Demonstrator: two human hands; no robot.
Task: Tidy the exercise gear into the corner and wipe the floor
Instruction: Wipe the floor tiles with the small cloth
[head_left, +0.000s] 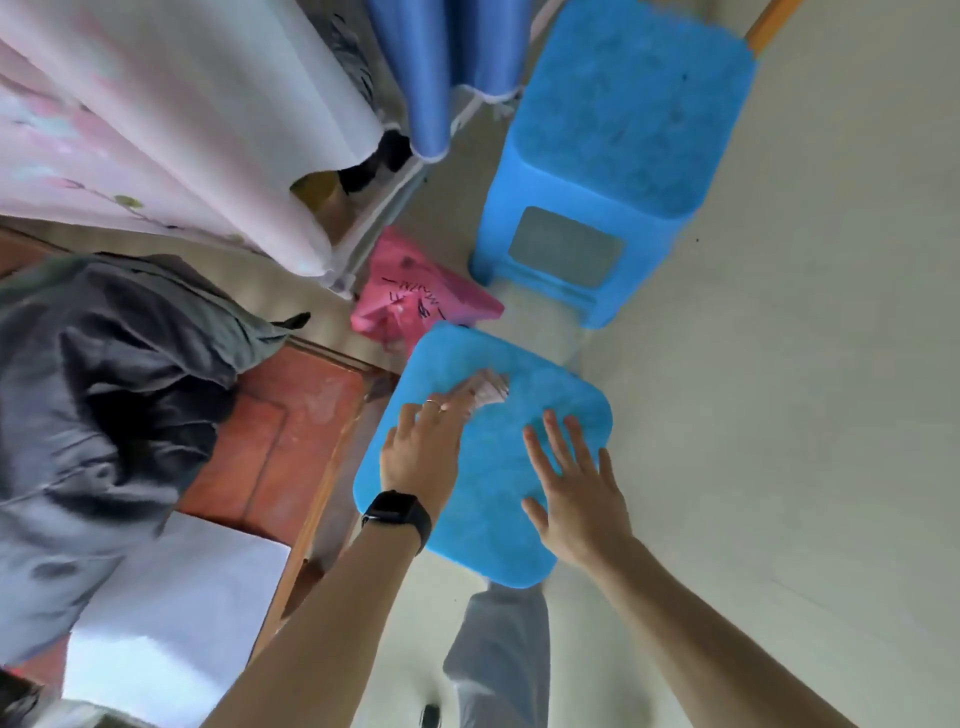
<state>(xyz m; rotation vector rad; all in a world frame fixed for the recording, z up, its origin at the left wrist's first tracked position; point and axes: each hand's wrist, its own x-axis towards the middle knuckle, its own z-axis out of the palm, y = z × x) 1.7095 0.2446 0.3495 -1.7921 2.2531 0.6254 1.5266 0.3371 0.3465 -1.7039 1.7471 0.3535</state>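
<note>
A blue plastic stool (498, 519) stands right below me, its flat seat facing up. My left hand (421, 452), with a black watch on the wrist and a ring on one finger, holds a small crumpled pale cloth (488, 387) against the seat's far left part. My right hand (576, 493) hovers over or rests on the seat's right side, fingers spread and holding nothing. A second blue stool (613, 156) stands farther away on the pale floor (779, 364). A pink plastic bag (415, 296) with black writing lies between the two stools.
Pale and blue curtains (208, 119) hang at the upper left. A grey garment (104, 389) lies over reddish-brown wooden furniture (280, 447) at the left, with a white sheet (171, 613) below it. My leg in grey trousers (498, 660) is under the near stool.
</note>
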